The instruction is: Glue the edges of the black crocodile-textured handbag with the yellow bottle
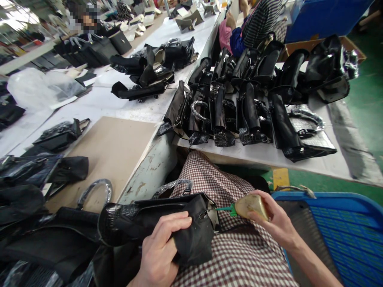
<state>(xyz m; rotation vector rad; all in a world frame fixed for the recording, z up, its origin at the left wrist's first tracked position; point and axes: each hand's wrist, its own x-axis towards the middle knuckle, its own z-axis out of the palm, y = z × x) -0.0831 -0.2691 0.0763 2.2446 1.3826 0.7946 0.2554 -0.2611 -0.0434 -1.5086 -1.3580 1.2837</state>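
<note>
Across my lap lies a black handbag (191, 239), its plastic-wrapped handle toward the table. My left hand (163, 247) grips the bag's near side, with fingers closed over the black fabric. In my right hand (277, 219) is a small squeeze bottle (249, 206) of yellowish liquid, held on its side. Its thin green nozzle (224, 209) points left and reaches the zipper end at the bag's edge. Whether the tip touches the metal, I cannot tell.
Several black handbags (249, 107) stand in rows on the table ahead. More bags (54, 235) are piled at my left by a brown board (110, 147). A blue basket (338, 195) sits at my right. Another person's striped sleeve (260, 28) shows beyond the far bags.
</note>
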